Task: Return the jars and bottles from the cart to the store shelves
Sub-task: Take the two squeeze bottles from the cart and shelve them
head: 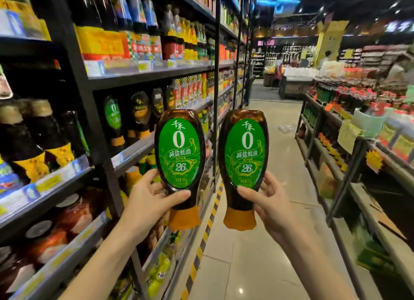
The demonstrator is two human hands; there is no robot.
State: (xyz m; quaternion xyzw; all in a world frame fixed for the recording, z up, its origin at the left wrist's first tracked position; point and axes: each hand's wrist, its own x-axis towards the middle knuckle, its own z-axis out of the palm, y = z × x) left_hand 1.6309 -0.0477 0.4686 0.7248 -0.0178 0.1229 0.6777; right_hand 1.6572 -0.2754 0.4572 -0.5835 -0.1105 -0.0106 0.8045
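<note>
Two identical dark squeeze bottles with green oval labels and orange caps pointing down are held up side by side in the aisle. My left hand (150, 198) grips the left bottle (180, 151) at its lower part, thumb across the front. My right hand (266, 201) grips the right bottle (244, 151) the same way. Matching green-label bottles (113, 118) stand on the middle shelf (134, 152) of the left shelving, just left of the held pair. No cart is in view.
Tall black shelving packed with sauce bottles and jars runs along the left. A lower display rack (349, 156) with bottles and boxes lines the right. The tiled aisle floor (268, 232) runs ahead between them. People stand far off at the back.
</note>
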